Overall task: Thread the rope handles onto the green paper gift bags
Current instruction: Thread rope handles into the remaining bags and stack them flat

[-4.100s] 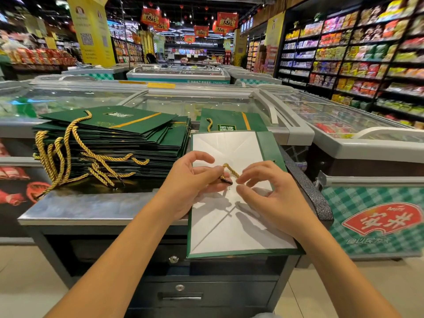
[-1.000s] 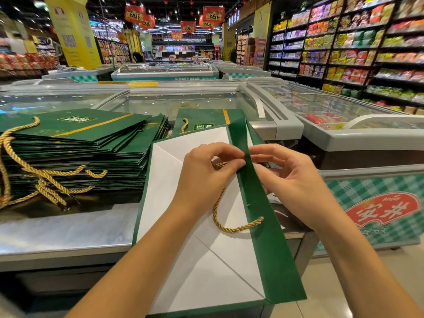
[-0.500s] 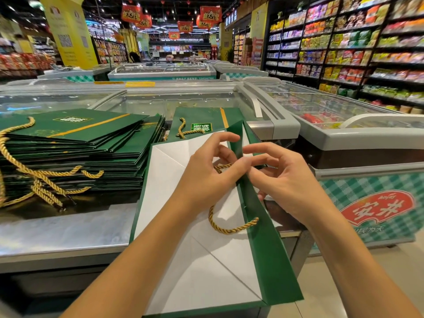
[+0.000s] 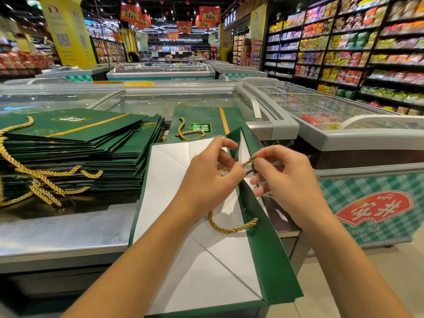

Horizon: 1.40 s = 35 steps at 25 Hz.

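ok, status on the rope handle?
Left hand, right hand pinch free end of rope. Other end through flap of bag. Stack at left, apart.

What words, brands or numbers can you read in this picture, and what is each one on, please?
"Anjoy": red logo on the freezer front.
"安井": same logo, big white characters.
"以民为天": under that logo.
"大开业": hanging red banners; first character unclear.
Lettering on the green gift bag, number strip on the far freezer, shelf packets: too blurred to read.
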Tool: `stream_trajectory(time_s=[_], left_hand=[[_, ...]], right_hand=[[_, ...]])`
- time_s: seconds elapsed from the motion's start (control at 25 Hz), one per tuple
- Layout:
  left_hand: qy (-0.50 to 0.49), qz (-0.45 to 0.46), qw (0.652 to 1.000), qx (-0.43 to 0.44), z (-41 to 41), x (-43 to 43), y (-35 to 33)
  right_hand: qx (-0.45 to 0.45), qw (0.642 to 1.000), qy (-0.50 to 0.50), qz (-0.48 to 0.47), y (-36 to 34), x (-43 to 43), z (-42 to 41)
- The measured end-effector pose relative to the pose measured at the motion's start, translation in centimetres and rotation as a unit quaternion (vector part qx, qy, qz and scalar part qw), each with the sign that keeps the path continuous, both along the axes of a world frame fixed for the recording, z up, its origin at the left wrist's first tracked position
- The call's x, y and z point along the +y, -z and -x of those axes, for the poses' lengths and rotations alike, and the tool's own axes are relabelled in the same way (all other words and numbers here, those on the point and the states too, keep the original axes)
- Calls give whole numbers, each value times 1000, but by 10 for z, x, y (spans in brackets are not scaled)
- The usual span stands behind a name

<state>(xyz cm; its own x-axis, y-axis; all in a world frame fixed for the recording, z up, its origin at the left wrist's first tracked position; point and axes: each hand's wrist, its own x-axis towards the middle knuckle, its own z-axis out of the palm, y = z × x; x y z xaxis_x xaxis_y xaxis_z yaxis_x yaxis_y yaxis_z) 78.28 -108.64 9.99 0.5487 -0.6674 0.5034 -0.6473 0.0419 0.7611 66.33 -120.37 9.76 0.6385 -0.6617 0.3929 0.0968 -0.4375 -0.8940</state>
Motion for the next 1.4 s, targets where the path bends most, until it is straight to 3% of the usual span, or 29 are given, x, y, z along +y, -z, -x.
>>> stream_trajectory(time_s=[0.08, 0.16, 0.28, 0.48, 0.6, 0.68, 0.8, 0.88, 1.12, 1.28, 1.4], left_hand=[[-3, -4, 1000, -7, 1, 0, -1], [-10, -12, 1000, -15, 1, -2, -1], [-31, -26, 998, -48, 2, -8, 2], [-65, -120, 963, -233, 0, -13, 10], [-61, -122, 967, -216, -4, -13, 11], [-55, -113, 973, -194, -5, -12, 10], [-52, -75, 980, -175, -10, -11, 11], [-53, -60, 982, -173, -14, -11, 13], [-84, -74, 971, -210, -6, -4, 3], [-143, -187, 927, -294, -3, 9, -9], [-173, -214, 902, -333, -1, 19, -9]], right_hand=[[-68, 995, 37, -64, -1, -2, 3], [-94, 990, 87, -50, 2, -5, 3], [-78, 989, 123, 16, 8, -7, 1], [-60, 990, 122, 40, 10, -11, 1], [-56, 993, 93, 41, 9, -11, 0], [2, 992, 63, 107, 4, -12, 2], [180, 945, 22, 272, 0, -14, 6], [239, 929, 19, 282, 4, -12, 7], [271, 925, 15, 265, 4, -11, 7], [286, 918, 20, 275, 3, -10, 6], [288, 917, 24, 274, 1, -9, 6]])
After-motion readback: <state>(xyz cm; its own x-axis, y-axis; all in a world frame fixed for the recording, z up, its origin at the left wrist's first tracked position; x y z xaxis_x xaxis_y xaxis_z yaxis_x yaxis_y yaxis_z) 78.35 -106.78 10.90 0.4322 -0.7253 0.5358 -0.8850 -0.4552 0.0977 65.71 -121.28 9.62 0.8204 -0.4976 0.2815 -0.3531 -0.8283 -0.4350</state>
